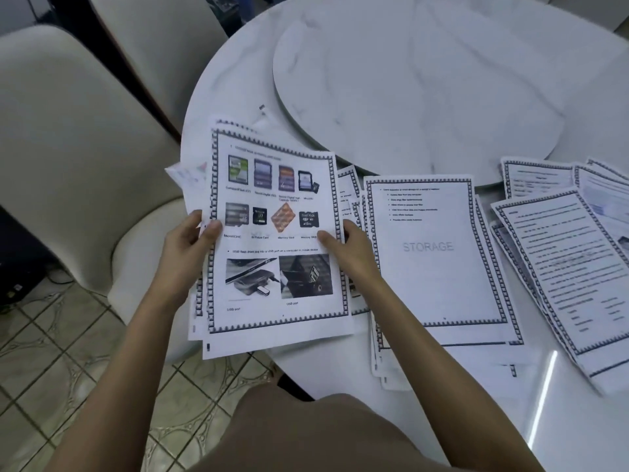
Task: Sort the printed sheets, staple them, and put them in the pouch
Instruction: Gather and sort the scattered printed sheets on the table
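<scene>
Round white marble-look table, raised turntable disc at its centre, 2 cream chairs standing at the left over a patterned tile floor.

Item 1: held sheaf of printed sheets, top page showing 8 memory-card pictures and 2 USB photos. The left hand is pinching its left edge, thumb on top; the right hand is closing on its right edge likewise. The sheaf is hanging partly past the table rim; at least 3 page edges are showing, unevenly stepped.

Item 2: stack headed STORAGE, lying flat just beside the right hand, several sheets deep.

Item 3: fanned stack of text pages at the far right, exact count not readable.

Item 4: small dark object beyond the sheaf, too small to name.

Stapler: 0 visible. Pouch: 0 visible.

Risk: the stepped pages look likely to slip and fall floorward if either pinch is loosening; mixing with neighbouring stacks would be undoing the sorting.
</scene>
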Motion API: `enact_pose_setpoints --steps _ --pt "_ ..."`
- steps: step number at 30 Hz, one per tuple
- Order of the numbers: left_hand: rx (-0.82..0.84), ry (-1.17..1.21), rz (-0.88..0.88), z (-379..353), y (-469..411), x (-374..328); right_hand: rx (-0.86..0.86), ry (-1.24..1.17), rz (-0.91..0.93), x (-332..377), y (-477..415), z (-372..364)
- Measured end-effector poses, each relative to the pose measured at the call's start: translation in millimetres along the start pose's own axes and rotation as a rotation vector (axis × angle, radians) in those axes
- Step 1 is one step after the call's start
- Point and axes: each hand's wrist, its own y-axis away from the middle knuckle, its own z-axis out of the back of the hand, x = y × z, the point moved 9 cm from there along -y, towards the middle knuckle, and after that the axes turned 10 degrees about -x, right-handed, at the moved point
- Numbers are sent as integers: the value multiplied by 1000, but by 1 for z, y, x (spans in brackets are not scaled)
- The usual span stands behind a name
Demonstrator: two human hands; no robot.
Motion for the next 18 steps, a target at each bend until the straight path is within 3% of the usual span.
enact_pose_setpoints --steps 6,9,13,18 --pt "-29 167 -2 1 -4 -32 177 -225 -142 11 0 -6" --pt "-34 175 35 -3 -8 -29 168 -312 -77 24 -5 8" --pt "-2 57 184 -14 -7 3 37 -231 3 26 -16 49" --pt "49 -110 375 -26 13 54 -238 -203 -176 -36 -29 123"
